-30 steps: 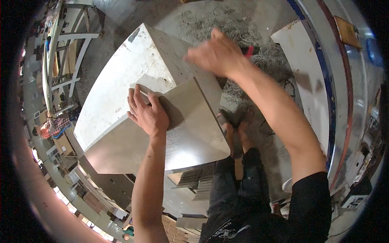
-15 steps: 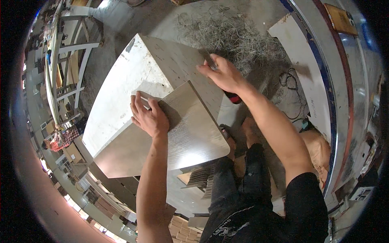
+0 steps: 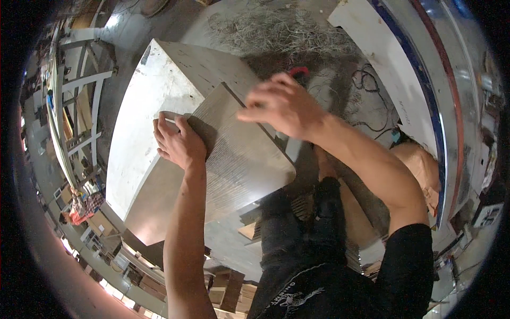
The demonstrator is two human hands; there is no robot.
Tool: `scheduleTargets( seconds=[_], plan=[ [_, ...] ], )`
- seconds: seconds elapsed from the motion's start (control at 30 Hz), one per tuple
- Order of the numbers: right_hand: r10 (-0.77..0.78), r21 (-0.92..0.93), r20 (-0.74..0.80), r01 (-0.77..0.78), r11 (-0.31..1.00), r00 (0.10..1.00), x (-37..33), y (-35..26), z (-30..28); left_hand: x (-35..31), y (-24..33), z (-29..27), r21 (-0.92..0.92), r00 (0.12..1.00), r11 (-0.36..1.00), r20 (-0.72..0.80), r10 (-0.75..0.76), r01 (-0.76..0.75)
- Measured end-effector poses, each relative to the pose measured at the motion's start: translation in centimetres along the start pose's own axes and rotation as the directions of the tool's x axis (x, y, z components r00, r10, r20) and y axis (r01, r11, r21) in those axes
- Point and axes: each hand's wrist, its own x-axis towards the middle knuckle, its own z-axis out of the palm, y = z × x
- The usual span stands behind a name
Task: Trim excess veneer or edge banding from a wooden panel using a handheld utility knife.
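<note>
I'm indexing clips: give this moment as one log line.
left hand: on grey-brown panel | right hand: blurred, by panel's edge | panel: overlapping white block

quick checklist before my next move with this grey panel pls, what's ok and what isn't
1. Left hand at the panel's far edge: ok.
2. Whole panel backed by the white stand: not ok, its right part juts past.
3. Right hand touching the panel: cannot tell, fingers blurred near its right edge.
4. Tangled strands off the panel: ok, on the floor.
</note>
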Motion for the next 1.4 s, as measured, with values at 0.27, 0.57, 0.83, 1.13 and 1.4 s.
scheduleTargets(
  seconds=[0.27,0.57,0.83,1.13,1.4],
  plan=[
    [0.129,-0.022,0.243,-0.128,0.992,0.961,-13.6,-10.2,-6.1,-0.3,-1.4,0.2,-0.003,0.881,0.882,0.043,0.471,-0.472],
    [0.259,-0.133,-0.049,-0.263,0.956,0.965,-7.1,-7.8,-3.2,-0.7,-0.7,0.7,-0.06,0.826,0.824,0.005,0.564,-0.563],
    [0.37,-0.063,0.096,-0.366,0.929,0.924,-17.5,-14.5,-4.0,0.1,-2.0,0.3,-0.061,0.808,0.806,-0.008,0.589,-0.589],
    [0.515,-0.108,-0.293,-0.563,0.819,0.805,-13.0,-16.1,1.7,0.3,-1.7,0.3,-0.072,0.818,0.816,0.019,0.575,-0.573],
    [0.729,0.071,-0.422,-0.782,0.619,0.539,-11.7,-27.8,11.5,0.0,-1.7,0.1,-0.056,0.823,0.826,0.06,0.564,-0.562]
  ],
)
